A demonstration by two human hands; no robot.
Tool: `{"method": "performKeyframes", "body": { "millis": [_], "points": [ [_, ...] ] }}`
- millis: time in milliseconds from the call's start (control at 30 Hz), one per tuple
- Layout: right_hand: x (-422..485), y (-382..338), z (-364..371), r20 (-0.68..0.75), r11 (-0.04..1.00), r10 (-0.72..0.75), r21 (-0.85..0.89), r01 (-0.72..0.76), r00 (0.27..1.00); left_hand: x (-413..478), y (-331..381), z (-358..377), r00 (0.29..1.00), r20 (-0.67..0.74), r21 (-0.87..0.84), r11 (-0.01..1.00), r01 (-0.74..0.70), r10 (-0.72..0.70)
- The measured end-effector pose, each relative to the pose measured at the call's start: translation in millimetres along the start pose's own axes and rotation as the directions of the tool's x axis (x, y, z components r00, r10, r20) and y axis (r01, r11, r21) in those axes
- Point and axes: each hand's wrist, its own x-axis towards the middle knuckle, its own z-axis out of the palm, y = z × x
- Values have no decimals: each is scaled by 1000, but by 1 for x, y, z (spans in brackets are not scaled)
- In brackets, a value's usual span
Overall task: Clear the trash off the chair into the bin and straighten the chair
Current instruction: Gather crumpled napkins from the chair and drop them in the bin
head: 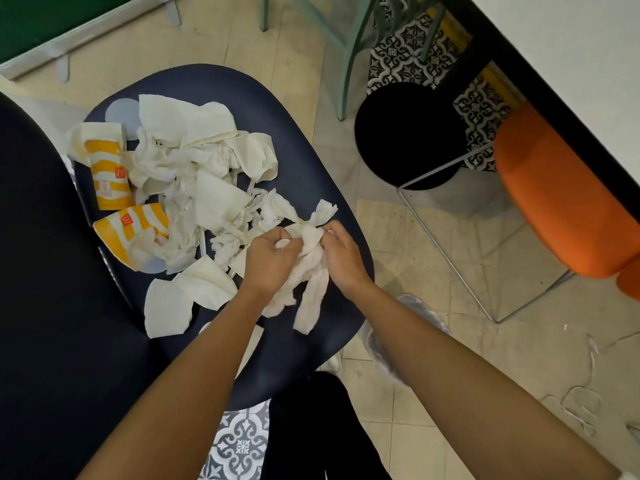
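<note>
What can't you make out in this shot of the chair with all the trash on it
Head view only:
- Bin: mostly hidden behind the right hand's forearm and the chair edge; contents unseen.
- Chair legs: hidden under the seat.
- What lies under the tissue pile: covered.
- Small print on the striped cups: too small.
- Left hand palm: closed around the tissue wad.

Single head-worn view, looking steeply down, close over chair seat [294,161] and floor [450,341]

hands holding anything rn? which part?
Yes. Both the left hand and the right hand grip one crumpled white tissue wad at its upper end; its loose ends hang toward the chair seat.
</note>
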Motion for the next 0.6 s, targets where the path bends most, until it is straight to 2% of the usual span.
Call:
{"method": "performKeyframes", "body": {
  "millis": [100, 267, 333, 467, 600],
  "points": [
    [-5, -14, 3, 79, 989, 85, 115, -94, 993, -7, 7, 8, 1000, 2, -49, 998, -27, 27],
    [-9, -26, 7, 174, 982, 43, 172, -74, 984, -10, 15, 11, 996, 93, -89, 996, 16, -8],
    [-8, -27, 7, 199, 969, 47, 228, -93, 979, -8, 15, 8, 990, 143, -36, 999, -2, 7],
    [-5, -25, 4, 224, 954, 89, 260, -148, 971, 0, 6, -2, 991, 112, 189, 977, -94, 73],
    [-6, -28, 3, 227, 963, 73, 237, -128, 971, 0, 4, -9, 996, 48, 99, 992, -82, 78]
  ]
}}
